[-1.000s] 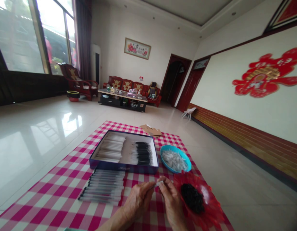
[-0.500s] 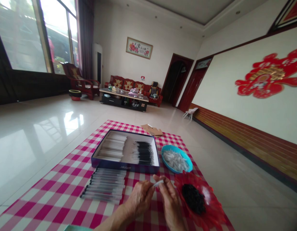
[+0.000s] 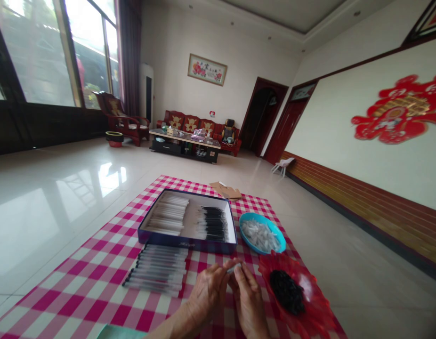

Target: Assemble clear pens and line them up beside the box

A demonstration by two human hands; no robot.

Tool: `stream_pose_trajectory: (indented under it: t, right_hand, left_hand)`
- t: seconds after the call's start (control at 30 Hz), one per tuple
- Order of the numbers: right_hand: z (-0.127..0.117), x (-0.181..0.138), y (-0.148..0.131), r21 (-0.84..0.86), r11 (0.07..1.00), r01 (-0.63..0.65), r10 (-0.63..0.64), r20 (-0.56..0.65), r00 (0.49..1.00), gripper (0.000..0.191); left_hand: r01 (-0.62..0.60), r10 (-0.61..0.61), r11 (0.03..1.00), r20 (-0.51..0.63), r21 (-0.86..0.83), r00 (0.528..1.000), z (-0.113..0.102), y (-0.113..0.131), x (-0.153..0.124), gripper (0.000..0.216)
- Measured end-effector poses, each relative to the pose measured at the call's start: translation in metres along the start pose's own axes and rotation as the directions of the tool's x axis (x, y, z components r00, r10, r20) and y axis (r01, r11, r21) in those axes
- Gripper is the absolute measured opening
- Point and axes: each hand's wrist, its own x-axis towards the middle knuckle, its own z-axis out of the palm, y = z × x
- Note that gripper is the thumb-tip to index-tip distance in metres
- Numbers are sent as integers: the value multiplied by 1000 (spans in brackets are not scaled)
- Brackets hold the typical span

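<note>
Low in the middle, my left hand (image 3: 208,288) and my right hand (image 3: 249,293) meet with fingers pinched. Between their fingertips is a small whitish plastic piece (image 3: 233,269), like a pen cap; the fingers partly cover it. To the left of my hands lies a row of clear pen barrels (image 3: 157,269) with black ends. Behind them, a shallow blue-edged box (image 3: 189,246) holds white tubes (image 3: 168,214) on its left side and black pen refills (image 3: 213,223) on its right. Similar whitish pieces (image 3: 260,235) fill a blue bowl (image 3: 279,230). Small black parts (image 3: 286,292) lie in a red petal-edged dish (image 3: 318,301).
A pink-and-white checked cloth (image 3: 94,263) covers the table. At its far edge lies a piece of brown cardboard (image 3: 225,191), and a pale green item (image 3: 119,332) shows at the bottom edge. Across the tiled floor stand a coffee table (image 3: 184,145) and a wooden sofa (image 3: 189,121).
The view has shifted slightly, so everything sits a little further right. My fingers have closed in more over the small whitish piece, and less of it shows.
</note>
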Motion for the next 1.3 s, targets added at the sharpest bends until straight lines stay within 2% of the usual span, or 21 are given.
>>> stream_pose_trajectory:
  t: [0.17,0.37,0.6,0.93,1.3]
  right_hand:
    - [-2,0,4,54,998,-42,42,6,999,35]
    - [2,-3,-4,-17,1000,-9,9,-34,999,34]
    - [2,-1,-1,14,999,-39,39,-46,998,33]
    - [0,0,5,50,997,-56,57,-21,998,32]
    - [-7,4,9,98,989,-113,112,12,994,33]
  left_hand:
    - [29,-29,999,5,-20,1000,2,2,-2,30]
    - [28,-29,999,-7,-21,1000,4,3,-2,33]
    - [68,-68,997,-15,30,998,8,2,-3,31]
    - [90,-90,996,17,-5,996,9,1,-5,36]
    - [103,-106,994,62,42,992,9,1,-5,40]
